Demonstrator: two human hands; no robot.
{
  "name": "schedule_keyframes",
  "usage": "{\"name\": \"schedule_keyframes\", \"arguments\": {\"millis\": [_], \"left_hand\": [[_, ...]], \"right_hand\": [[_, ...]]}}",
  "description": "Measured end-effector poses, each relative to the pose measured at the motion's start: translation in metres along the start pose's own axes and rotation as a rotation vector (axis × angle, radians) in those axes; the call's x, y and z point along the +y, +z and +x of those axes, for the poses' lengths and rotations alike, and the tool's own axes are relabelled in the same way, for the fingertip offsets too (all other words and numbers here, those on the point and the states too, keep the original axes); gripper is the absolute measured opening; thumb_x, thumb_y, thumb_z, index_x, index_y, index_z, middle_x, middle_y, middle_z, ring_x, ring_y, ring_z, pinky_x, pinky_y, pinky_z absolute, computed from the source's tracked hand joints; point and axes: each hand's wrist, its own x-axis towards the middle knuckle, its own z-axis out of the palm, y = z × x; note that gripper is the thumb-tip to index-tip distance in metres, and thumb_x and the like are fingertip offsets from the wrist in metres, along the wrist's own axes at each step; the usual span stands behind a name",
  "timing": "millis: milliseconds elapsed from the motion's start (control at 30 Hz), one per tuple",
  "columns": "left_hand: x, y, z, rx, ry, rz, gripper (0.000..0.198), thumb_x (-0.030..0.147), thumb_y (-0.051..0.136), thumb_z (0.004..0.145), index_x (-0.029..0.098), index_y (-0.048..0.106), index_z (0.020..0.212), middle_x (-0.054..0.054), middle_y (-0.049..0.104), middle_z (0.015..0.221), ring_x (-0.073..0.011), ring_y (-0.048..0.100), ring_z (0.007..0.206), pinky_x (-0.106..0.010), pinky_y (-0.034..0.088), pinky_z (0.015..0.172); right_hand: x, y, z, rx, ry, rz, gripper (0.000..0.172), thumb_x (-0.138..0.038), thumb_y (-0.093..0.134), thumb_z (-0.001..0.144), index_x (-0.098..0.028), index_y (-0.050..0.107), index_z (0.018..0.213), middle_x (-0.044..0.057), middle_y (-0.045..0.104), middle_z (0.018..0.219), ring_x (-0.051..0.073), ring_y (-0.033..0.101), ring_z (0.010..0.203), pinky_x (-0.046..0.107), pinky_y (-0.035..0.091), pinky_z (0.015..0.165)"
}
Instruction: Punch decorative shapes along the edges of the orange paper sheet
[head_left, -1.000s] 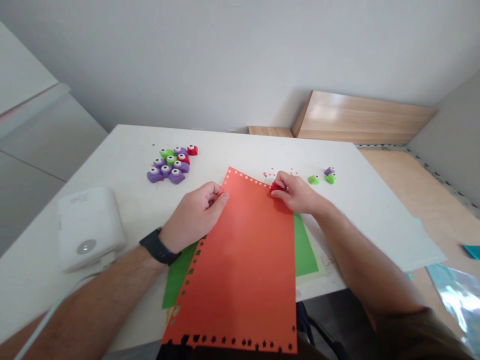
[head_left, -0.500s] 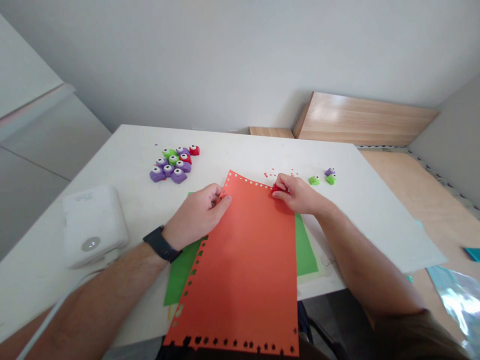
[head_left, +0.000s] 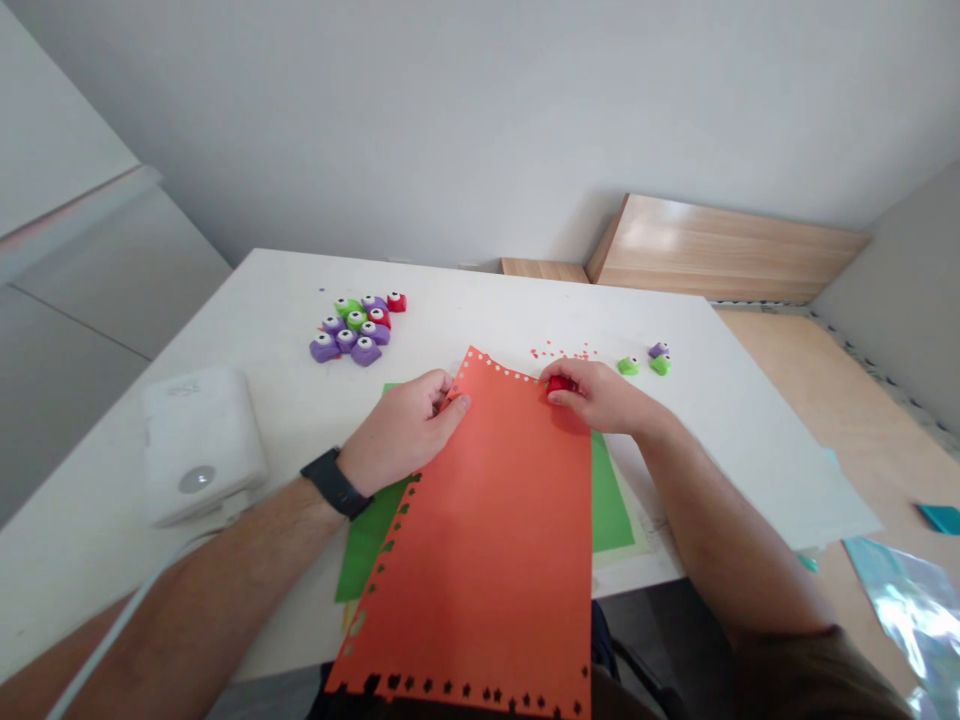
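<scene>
Our hands stand apart, one at each upper corner of the orange paper sheet (head_left: 480, 560), which lies straight before us on the white table (head_left: 225, 330), slightly tilted over a green paper sheet (head_left: 611, 500). Our left hand (head_left: 401, 432), with a black smartwatch (head_left: 335, 483) on its wrist, pinches the upper left corner, probably to steady the sheet. Our right hand (head_left: 592, 397) clamps a red craft punch (head_left: 560, 384) onto the top edge, seemingly with the paper fed into its slot. The orange sheet's edges show small cut-outs: dots along the top, dark star shapes along the left and bottom. Red paper specks (head_left: 562, 352) lie just beyond the punch. At 11 o'clock, purple, green and red craft punches (head_left: 352, 330) sit in a tight cluster; at 1 o'clock, a smaller group of green and purple punches (head_left: 649, 362) sits apart. A white plastic box (head_left: 201, 445) stands at 9 o'clock, and holographic foil (head_left: 904, 620) lies off the table at 4 o'clock.
</scene>
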Motion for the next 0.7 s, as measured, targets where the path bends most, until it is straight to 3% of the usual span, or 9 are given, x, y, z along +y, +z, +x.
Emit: {"name": "schedule_keyframes", "arguments": {"millis": [433,700], "left_hand": [[0.0026,-0.0005,-0.0004,0.001,0.001,0.018,0.032,0.047,0.050,0.096,0.023,0.046,0.076,0.005,0.051,0.061,-0.0149,0.047,0.057,-0.029,0.029,0.056],[0.0006,-0.0004,-0.0003,0.005,0.010,0.015,0.031,0.047,0.049,0.097,0.024,0.045,0.077,0.005,0.051,0.062,-0.0152,0.047,0.057,-0.030,0.028,0.055]], "right_hand": [[-0.0006,-0.0003,-0.0023,0.019,0.029,-0.055,0.026,-0.025,0.063,0.092,-0.019,0.069,0.116,0.007,0.075,0.104,0.020,0.066,0.090,0.035,0.048,0.084],[-0.0026,-0.0027,-0.0035,-0.001,0.017,-0.051,0.016,-0.022,0.063,0.090,-0.020,0.069,0.105,0.005,0.074,0.096,0.018,0.063,0.083,0.032,0.046,0.078]]}}
